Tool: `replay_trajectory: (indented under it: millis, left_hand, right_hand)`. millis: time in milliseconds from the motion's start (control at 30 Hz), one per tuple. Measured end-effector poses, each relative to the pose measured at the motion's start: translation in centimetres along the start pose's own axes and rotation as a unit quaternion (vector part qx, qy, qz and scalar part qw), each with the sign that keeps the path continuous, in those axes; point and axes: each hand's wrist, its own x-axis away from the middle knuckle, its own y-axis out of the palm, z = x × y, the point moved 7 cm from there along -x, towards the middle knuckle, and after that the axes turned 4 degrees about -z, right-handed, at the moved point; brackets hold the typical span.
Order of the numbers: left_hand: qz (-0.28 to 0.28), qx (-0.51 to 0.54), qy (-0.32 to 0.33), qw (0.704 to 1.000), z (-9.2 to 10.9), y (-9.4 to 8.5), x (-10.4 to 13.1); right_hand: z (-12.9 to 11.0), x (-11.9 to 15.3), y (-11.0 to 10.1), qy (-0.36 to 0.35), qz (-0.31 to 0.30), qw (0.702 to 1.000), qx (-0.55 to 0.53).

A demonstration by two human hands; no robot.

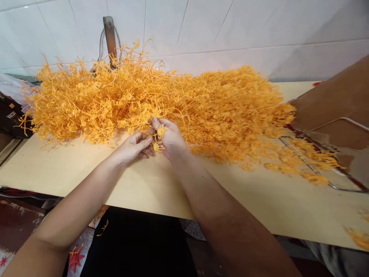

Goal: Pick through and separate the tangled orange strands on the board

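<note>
A long heap of orange, spidery plastic-looking pieces (86, 96) lies along the back of the pale table (138, 184). At the heap's front edge, my left hand (140, 145) pinches a small orange flower-like piece (158, 146) between thumb and fingers. Close beside it on the right, my right hand (170, 138) has its thumb and fingers closed on the same small cluster, whose upper flower shows against the palm. My hands nearly touch each other. Some fingertips of my right hand are hidden behind the piece.
Behind the heap, an upright metal and wood tool (110, 40) stands near the tiled wall (196, 27). A dark box (13, 115) is at the far left. At the right are a brown cardboard-like object (334, 100) and a metal wire frame (346, 189). More orange pieces (359, 237) lie at the lower right.
</note>
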Motion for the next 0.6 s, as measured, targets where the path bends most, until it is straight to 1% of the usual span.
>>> replay_trajectory:
  millis: [67, 167, 267, 367, 467, 533, 600]
  left_hand:
    - [-0.005, 0.004, -0.002, 1.000, -0.1, 0.1, -0.1]
    - [-0.039, 0.015, -0.004, 0.999, -0.2, 0.5, -0.2]
    - [-0.048, -0.019, 0.001, 0.999, -0.2, 0.6, -0.4]
    - [-0.052, -0.059, 0.026, 0.997, 0.1, 0.6, -0.4]
    - [-0.065, -0.072, 0.058, 0.994, 0.6, 0.8, -0.3]
    - [-0.084, -0.065, 0.078, 0.991, 0.9, 1.1, 0.0]
    - [-0.106, -0.034, 0.091, 0.990, 1.2, 1.3, 0.3]
  right_hand:
    - [0.3, 0.0, 0.2, 0.013, -0.013, 1.000, -0.016]
    - [0.8, 0.1, 0.5, 0.038, -0.025, 0.998, -0.037]
    - [1.0, 0.3, 0.9, 0.067, -0.042, 0.996, -0.048]
    - [1.1, 0.5, 1.2, 0.083, -0.061, 0.993, -0.062]
    - [0.8, 0.6, 1.3, 0.081, -0.072, 0.992, -0.063]
    - [0.6, 0.7, 1.5, 0.082, -0.087, 0.992, -0.051]
    - [0.4, 0.8, 1.7, 0.078, -0.105, 0.991, -0.040]
